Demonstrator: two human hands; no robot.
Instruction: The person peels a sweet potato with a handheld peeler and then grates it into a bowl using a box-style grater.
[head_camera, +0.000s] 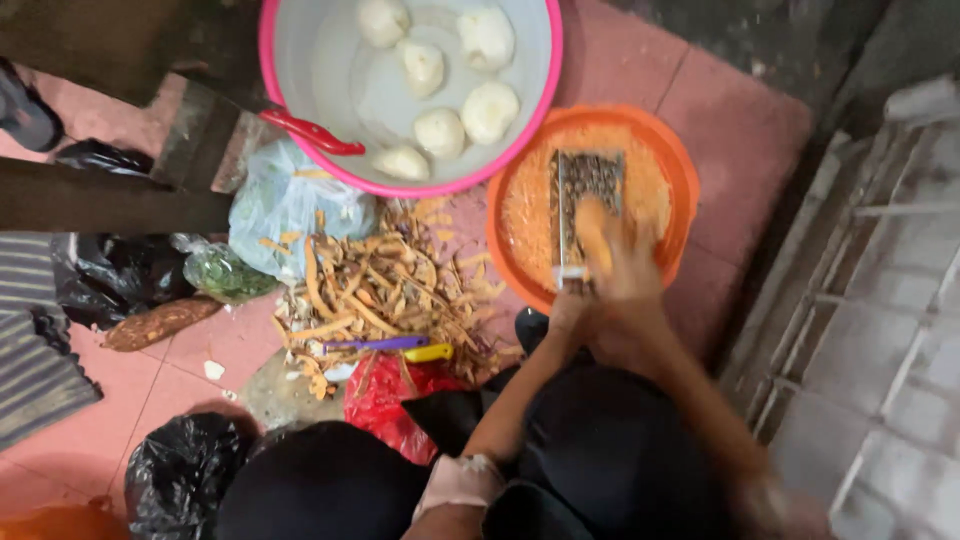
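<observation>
Right of centre, the right hand (625, 270) fingers gripped an orange peeled root piece (592, 232) against the upright metal grater (585, 190), whose base the left hand (566, 308) fingers clasped, in the round orange plastic basin (672, 160).

Both forearms extend forward from lower frame edge, converging toward grater (585, 215). Left forearm bare, slanting up and rightward; pale cuff bunched at its near end. Left hand (568, 310) closed at near, lower end of grater, fingers curled. Right forearm slants up and leftward, motion-blurred. Right hand (625, 262) over near half of grater face, fingers bent downward, gripping pale orange piece (592, 232) pressed against grater. Hands just beside each other; contact between them indeterminate.
</observation>
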